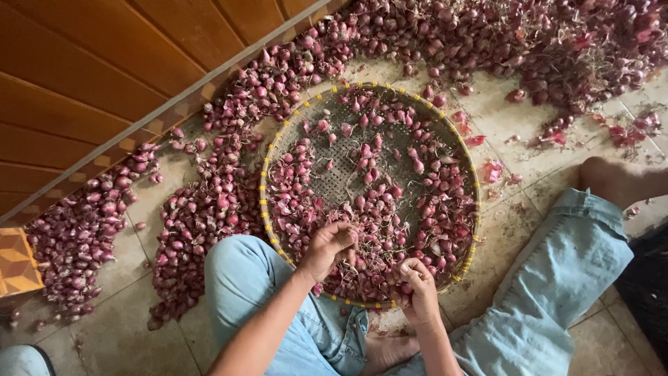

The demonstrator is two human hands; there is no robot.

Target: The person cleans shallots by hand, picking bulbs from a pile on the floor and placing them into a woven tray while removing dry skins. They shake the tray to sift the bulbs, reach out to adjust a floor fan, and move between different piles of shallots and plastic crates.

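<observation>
Your round woven tray lies on the tiled floor just ahead of you, between your spread knees. Shallots lie in it, banked along its left, near and right sides; centre thinly covered. Your left hand and right hand sit over the near rim, close together. Loose shallot heap on the floor wraps the tray's left and far sides, running along the wall base. Scattered skins to the tray's right.

I can't tell what the left hand and right hand pinch; curled fingers hide it. Shallot pile runs off frame top and right. Dark object at right edge cut off, unidentifiable.
</observation>
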